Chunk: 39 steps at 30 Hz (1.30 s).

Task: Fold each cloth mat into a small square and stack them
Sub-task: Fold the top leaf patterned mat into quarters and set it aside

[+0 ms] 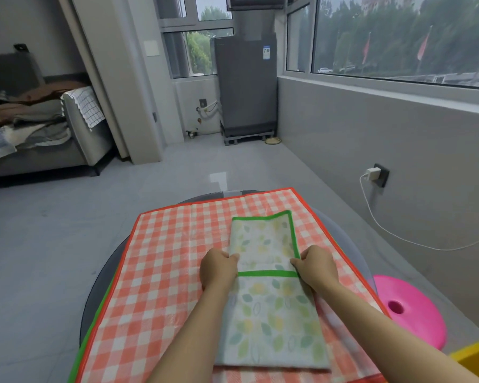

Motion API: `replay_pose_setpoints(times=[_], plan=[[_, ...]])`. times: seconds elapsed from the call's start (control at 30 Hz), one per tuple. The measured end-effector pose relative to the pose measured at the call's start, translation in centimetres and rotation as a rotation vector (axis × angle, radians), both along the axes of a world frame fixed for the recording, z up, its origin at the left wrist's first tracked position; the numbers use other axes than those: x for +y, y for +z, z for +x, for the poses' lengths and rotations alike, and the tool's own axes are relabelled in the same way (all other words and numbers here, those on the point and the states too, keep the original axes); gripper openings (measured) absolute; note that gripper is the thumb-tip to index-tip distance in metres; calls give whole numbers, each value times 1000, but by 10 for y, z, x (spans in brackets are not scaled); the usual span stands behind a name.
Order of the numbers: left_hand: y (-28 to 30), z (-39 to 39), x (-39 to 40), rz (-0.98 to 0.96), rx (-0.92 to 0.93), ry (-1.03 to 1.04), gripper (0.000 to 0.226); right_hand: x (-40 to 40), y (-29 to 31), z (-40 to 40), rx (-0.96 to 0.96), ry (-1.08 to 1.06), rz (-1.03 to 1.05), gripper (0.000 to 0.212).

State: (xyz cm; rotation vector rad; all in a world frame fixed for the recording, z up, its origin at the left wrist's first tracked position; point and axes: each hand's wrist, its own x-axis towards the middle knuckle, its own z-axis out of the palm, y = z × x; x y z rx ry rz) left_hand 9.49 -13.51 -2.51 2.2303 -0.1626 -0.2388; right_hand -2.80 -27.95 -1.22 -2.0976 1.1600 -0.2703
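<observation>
Both hands are on the cloth at once. The left hand [219,269] has its grip closed on the left edge of the leaf-print mat [271,313], thumb on top and fingers curled around the fabric; the right hand [317,268] mirrors it on the right edge, its grip pinching right where the green border [267,273] crosses. Between the two grips that green band runs straight across, marking the edge of a flap folded over the mat.

Beyond the grips, away from the person, the far part of the leaf-print mat lies flat, green trim along its top and right side. On the near side of the grips, the doubled portion stretches back between the forearms (a long narrow strip, not yet a square).

Under everything lies the orange checked mat [163,258], spread open and unfolded, reaching well out to the left of the left grip and past the right one too. A sliver of green edging [94,322] peeks out under its left border; what it belongs to I cannot tell. All of it rests on a round dark table [105,269].

Off to the right of the right grip, on the floor, sits a pink stool [415,310], and behind it a white charger [372,174] plugged into the wall.
</observation>
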Motion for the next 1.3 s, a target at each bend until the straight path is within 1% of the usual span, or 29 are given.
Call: replay_pose_setpoints(times=[0.07,0.13,0.23,0.37,0.43,0.5,0.6,0.67,0.73,0.8,0.93,1.03,1.07,1.1,1.17,1.2,1.23,1.3], plan=[[4,-1,3,-95,85,25,21,0,3,-3,-39,-6,25,37],[8,-3,7,-222,157,55,15,0,6,-7,-121,-18,92,27],[10,-7,14,-412,244,77,16,2,7,-12,-278,-66,253,17],[11,-9,25,-512,291,7,22,0,10,-21,-406,-75,436,15],[15,-10,31,-585,367,-17,28,-2,13,-27,-414,-28,508,17],[19,-11,36,-650,426,-28,36,-7,13,-30,-416,4,572,24],[23,-14,43,-672,446,-54,43,-11,14,-35,-377,54,573,38],[24,-17,48,-618,427,-83,47,-10,15,-38,-370,94,562,40],[26,-19,55,-541,383,-111,44,-6,18,-42,-375,139,535,37],[27,-21,62,-398,285,-193,37,-2,18,-43,-346,159,395,39],[21,-26,68,-218,137,-357,24,8,22,-44,-168,254,74,33],[17,-31,67,-76,-32,-477,18,16,21,-44,-113,344,-129,18],[17,-33,66,-55,-62,-509,18,19,20,-44,-95,372,-183,11],[16,-34,66,-36,-78,-534,21,21,18,-44,-77,401,-224,10],[13,-38,64,33,-110,-568,32,25,11,-42,-35,445,-261,28],[12,-40,62,93,-140,-582,38,28,9,-42,-20,458,-277,34],[12,-42,61,165,-188,-592,42,31,8,-42,-3,469,-301,36],[13,-49,58,327,-344,-583,43,36,5,-44,50,481,-395,37]])
